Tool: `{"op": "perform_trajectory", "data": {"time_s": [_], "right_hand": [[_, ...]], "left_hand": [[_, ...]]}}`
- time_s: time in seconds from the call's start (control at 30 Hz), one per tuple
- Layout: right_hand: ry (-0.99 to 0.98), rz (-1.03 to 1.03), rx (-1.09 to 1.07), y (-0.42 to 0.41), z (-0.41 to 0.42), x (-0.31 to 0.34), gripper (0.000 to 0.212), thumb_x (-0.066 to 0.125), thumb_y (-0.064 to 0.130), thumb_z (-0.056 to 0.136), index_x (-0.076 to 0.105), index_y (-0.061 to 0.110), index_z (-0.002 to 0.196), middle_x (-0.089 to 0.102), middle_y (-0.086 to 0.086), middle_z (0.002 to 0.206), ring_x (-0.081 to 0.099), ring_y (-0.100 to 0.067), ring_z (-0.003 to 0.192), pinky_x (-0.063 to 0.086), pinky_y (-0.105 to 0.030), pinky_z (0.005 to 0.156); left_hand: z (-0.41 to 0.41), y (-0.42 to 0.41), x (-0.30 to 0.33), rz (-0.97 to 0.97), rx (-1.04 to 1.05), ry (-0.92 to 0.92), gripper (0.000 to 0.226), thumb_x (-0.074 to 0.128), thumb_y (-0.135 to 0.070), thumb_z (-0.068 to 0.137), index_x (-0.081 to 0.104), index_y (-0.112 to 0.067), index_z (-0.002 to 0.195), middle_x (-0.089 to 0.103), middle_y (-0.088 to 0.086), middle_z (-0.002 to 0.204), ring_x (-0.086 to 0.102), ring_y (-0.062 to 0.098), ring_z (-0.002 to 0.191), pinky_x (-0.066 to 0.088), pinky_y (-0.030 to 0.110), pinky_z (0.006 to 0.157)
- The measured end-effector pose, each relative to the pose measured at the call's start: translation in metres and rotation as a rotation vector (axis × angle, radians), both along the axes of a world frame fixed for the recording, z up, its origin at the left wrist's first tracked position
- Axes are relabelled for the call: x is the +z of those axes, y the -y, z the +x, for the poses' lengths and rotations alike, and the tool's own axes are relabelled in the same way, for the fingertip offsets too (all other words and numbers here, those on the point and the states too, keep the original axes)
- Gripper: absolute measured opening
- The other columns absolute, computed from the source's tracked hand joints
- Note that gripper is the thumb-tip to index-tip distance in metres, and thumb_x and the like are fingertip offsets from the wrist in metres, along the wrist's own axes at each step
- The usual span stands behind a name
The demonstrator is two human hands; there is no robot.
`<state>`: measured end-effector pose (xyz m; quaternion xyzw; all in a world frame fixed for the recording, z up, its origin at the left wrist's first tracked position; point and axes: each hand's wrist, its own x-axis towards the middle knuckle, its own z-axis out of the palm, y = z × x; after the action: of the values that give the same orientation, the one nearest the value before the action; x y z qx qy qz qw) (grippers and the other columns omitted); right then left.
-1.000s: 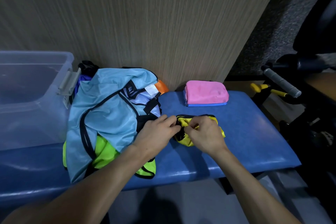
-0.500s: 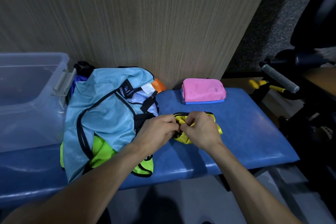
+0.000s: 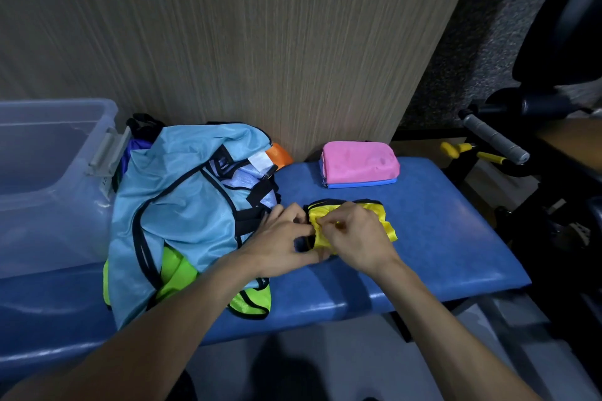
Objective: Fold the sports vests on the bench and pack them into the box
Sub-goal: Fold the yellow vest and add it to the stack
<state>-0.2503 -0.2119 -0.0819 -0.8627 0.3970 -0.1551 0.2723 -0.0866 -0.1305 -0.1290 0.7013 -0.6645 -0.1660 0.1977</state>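
A small bunched yellow vest [image 3: 378,215] with black trim lies on the blue bench [image 3: 439,238]. My left hand [image 3: 280,241] and my right hand [image 3: 355,238] meet over its left end, and both pinch the yellow fabric with curled fingers. A heap of unfolded vests lies to the left, with a light blue vest [image 3: 182,218] on top and a lime green vest [image 3: 176,273] under it. A folded pink vest [image 3: 358,161] sits on a folded blue one at the back of the bench. The clear plastic box [image 3: 49,172] stands at the far left.
A wood-grain panel [image 3: 260,42] rises behind the bench. Gym equipment with a grey grip [image 3: 495,140] and yellow handles [image 3: 456,150] stands to the right. An orange vest corner [image 3: 280,155] pokes out behind the heap.
Both hands stayed on the yellow vest, working its left end; the fabric looks bunched tighter. The view has shifted slightly.
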Motion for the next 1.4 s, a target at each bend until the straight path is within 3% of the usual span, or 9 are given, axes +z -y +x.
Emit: {"op": "perform_trajectory", "data": {"time_s": [0.1, 0.3, 0.47, 0.6, 0.7, 0.8, 0.9, 1.23, 1.4], "right_hand": [[-0.068, 0.009, 0.079, 0.003, -0.006, -0.006, 0.034, 0.059, 0.014, 0.094, 0.073, 0.023, 0.124, 0.06, 0.003, 0.12, 0.058, -0.014, 0.111, 0.039, -0.019, 0.086], [-0.14, -0.107, 0.171, 0.011, -0.013, -0.017, 0.041, 0.051, 0.016, 0.099, 0.064, 0.033, 0.135, 0.052, -0.003, 0.119, 0.053, -0.03, 0.107, 0.043, -0.034, 0.094], [-0.238, -0.176, 0.159, 0.017, -0.022, -0.018, 0.042, 0.04, 0.044, 0.098, 0.063, 0.041, 0.133, 0.052, 0.003, 0.12, 0.046, -0.024, 0.106, 0.044, -0.042, 0.093], [-0.17, -0.25, -0.092, 0.033, -0.033, -0.02, 0.035, 0.044, 0.048, 0.095, 0.074, 0.03, 0.092, 0.059, 0.003, 0.098, 0.053, -0.027, 0.095, 0.048, -0.041, 0.078], [-0.182, -0.265, -0.265, 0.042, -0.036, -0.02, 0.018, 0.059, 0.04, 0.095, 0.072, 0.027, 0.092, 0.058, 0.002, 0.099, 0.05, -0.028, 0.098, 0.046, -0.039, 0.077], [-0.122, -0.133, -0.376, 0.054, -0.038, -0.02, 0.02, 0.066, 0.042, 0.091, 0.066, 0.022, 0.092, 0.053, 0.0, 0.101, 0.052, -0.03, 0.101, 0.047, -0.037, 0.078], [-0.089, 0.029, -0.413, 0.065, -0.038, -0.02, 0.03, 0.07, 0.046, 0.088, 0.055, 0.021, 0.093, 0.051, 0.0, 0.101, 0.055, -0.031, 0.102, 0.044, -0.035, 0.075], [0.102, 0.63, -0.467, 0.099, -0.033, -0.009, 0.061, 0.079, 0.049, 0.083, 0.056, 0.004, 0.117, 0.058, -0.01, 0.115, 0.06, -0.028, 0.102, 0.054, -0.033, 0.055], [0.177, 0.695, -0.439, 0.099, -0.028, -0.011, 0.06, 0.08, 0.05, 0.08, 0.059, 0.008, 0.118, 0.065, -0.01, 0.114, 0.065, -0.027, 0.099, 0.056, -0.035, 0.062]], "left_hand": [[-0.009, 0.004, 0.0, -0.031, 0.112, -0.068, 0.05, 0.054, -0.068, 0.089, 0.064, -0.021, 0.076, 0.044, -0.008, 0.101, 0.036, 0.016, 0.099, 0.033, 0.034, 0.093], [-0.033, 0.007, -0.001, -0.099, 0.39, -0.215, 0.051, 0.046, -0.053, 0.101, 0.047, -0.022, 0.06, 0.049, -0.01, 0.084, 0.047, 0.02, 0.096, 0.041, 0.039, 0.085], [-0.035, 0.016, 0.0, -0.116, 0.493, -0.064, 0.057, 0.041, -0.054, 0.102, 0.046, -0.02, 0.057, 0.047, -0.004, 0.076, 0.055, 0.026, 0.088, 0.04, 0.039, 0.075], [-0.032, 0.023, 0.006, -0.048, 0.49, 0.119, 0.051, 0.049, -0.048, 0.097, 0.044, -0.015, 0.058, 0.048, 0.0, 0.069, 0.057, 0.028, 0.075, 0.039, 0.036, 0.059], [-0.028, 0.03, 0.016, 0.013, 0.472, 0.079, 0.026, 0.056, -0.049, 0.093, 0.053, -0.023, 0.099, 0.057, -0.002, 0.096, 0.062, 0.028, 0.089, 0.044, 0.036, 0.064], [-0.016, 0.042, 0.021, 0.12, 0.298, 0.022, 0.076, 0.057, -0.043, 0.094, 0.017, -0.036, 0.158, 0.036, -0.003, 0.141, 0.051, 0.028, 0.121, 0.046, 0.037, 0.083], [-0.014, 0.049, 0.024, 0.207, 0.122, 0.168, 0.062, 0.044, -0.035, 0.102, 0.023, -0.029, 0.159, 0.03, -0.005, 0.152, 0.035, 0.024, 0.132, 0.043, 0.042, 0.104], [-0.022, 0.036, -0.005, 0.018, 0.084, 0.306, 0.052, 0.036, -0.019, 0.104, 0.028, -0.014, 0.155, 0.036, 0.001, 0.137, 0.038, 0.021, 0.119, 0.043, 0.036, 0.095], [-0.015, 0.035, -0.013, -0.052, 0.057, 0.277, 0.069, 0.003, -0.052, 0.101, 0.033, -0.019, 0.153, 0.039, -0.004, 0.129, 0.034, 0.018, 0.113, 0.037, 0.036, 0.103]]}}
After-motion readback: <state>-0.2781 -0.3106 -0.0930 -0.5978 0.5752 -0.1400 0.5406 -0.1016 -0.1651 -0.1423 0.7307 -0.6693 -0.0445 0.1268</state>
